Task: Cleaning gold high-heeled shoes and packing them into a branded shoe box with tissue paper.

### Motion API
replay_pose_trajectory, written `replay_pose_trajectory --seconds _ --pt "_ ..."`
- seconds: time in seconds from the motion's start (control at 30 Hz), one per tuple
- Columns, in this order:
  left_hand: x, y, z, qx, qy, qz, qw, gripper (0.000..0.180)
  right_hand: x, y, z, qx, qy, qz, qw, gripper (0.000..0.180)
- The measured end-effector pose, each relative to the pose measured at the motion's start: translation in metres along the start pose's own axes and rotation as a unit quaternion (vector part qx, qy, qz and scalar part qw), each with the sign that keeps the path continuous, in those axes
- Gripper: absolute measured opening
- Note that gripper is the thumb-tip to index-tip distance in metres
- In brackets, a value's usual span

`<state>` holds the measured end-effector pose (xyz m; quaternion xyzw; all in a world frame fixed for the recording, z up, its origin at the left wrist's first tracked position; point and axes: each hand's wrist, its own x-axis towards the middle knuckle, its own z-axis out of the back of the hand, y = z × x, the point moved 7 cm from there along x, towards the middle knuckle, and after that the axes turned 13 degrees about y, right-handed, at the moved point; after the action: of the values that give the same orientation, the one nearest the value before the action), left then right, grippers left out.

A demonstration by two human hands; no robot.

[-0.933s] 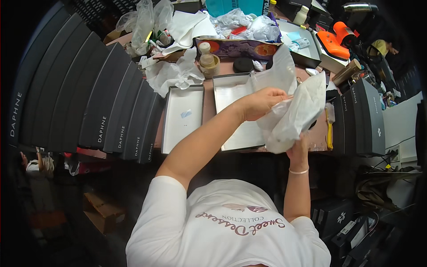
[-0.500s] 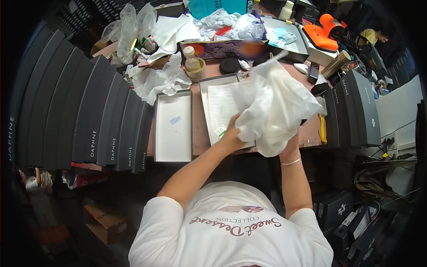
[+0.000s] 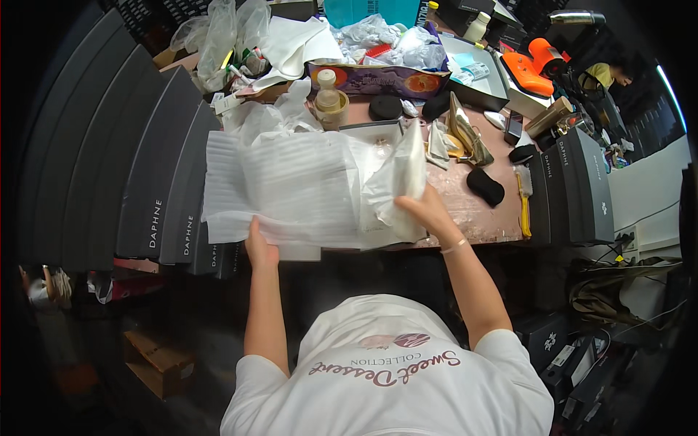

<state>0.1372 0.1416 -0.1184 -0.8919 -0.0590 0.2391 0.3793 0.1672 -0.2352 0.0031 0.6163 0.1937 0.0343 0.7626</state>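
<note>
A thin white, ribbed wrapping sheet (image 3: pixel 298 189) is spread wide over the table's front left. My left hand (image 3: pixel 262 245) has its fingers closed on the sheet's lower edge. A bunched piece of white tissue paper (image 3: pixel 408 163) stands up at the sheet's right end, and my right hand (image 3: pixel 430 211) grips it; whether the two are one piece I cannot tell. Under them lies an open dark-rimmed shoe box (image 3: pixel 378 131), mostly covered. The white bottom edge of a second tray (image 3: pixel 299 253) peeks out below the sheet.
Tall stacks of dark shoe boxes (image 3: pixel 109 160) line the left; more boxes (image 3: pixel 582 185) stand right. A black sponge (image 3: pixel 486 187), a yellow-handled brush (image 3: pixel 524 207) and gold-coloured shoe-like items (image 3: pixel 465 134) lie right. Behind are a bottle (image 3: pixel 327 91) and a purple carton (image 3: pixel 389 80) of crumpled plastic.
The bunched white paper has come down leftward and opened out into a broad sheet. My left hand has moved left to its lower edge. The sponge and gold-coloured items are now uncovered.
</note>
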Motion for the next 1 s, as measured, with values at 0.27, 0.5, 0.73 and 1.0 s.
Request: replay_pose_trajectory --seconds 0.27,0.5,0.73,1.0 --pt "-0.068 0.003 -0.005 0.047 0.139 0.164 0.975 0.029 0.054 -0.073 -0.024 -0.323 -0.072 -0.024 0.943 0.054" --pt "-0.156 -0.033 -0.113 0.441 0.406 0.056 0.798 0.016 0.037 0.011 -0.005 -0.077 -0.027 0.078 0.994 0.039" --pt "-0.160 0.058 -0.236 0.610 0.615 -0.037 0.499 0.024 0.043 0.149 -0.001 0.071 0.059 0.101 0.991 0.036" --pt "-0.044 0.160 -0.232 0.810 0.475 -0.147 0.310 0.061 0.073 0.145 0.008 0.141 0.091 0.157 0.973 0.037"
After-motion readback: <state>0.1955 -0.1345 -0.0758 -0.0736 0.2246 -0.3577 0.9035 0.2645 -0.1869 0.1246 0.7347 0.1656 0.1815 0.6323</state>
